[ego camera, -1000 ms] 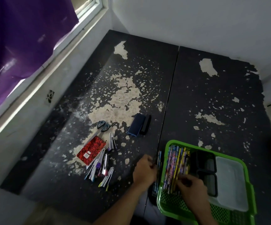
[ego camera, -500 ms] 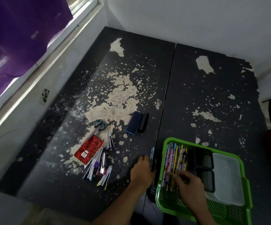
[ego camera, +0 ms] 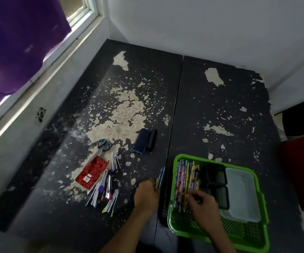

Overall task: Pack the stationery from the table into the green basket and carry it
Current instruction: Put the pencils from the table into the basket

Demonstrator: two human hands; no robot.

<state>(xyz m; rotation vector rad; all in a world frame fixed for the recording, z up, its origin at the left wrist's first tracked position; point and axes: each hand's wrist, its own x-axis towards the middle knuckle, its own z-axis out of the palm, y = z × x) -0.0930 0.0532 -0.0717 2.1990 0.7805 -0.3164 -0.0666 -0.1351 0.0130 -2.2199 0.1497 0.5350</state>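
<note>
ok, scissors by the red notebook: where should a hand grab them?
By the teal handle loops of the scissors, from above at their far end. The loops lie clear on the table, while the blades run toward the red notebook and look partly tucked under it.

The room is dim, lit only by daylight from the window (ego camera: pixel 82 10) at the upper left, partly blocked by a purple curtain (ego camera: pixel 16 44) that shows soft glare. The sill glows brightest; the dark table (ego camera: pixel 220 110) fades toward the right. Both hands look motion-blurred. The wide-angle lens bends the walls and edges, and fine detail is soft throughout.
</note>
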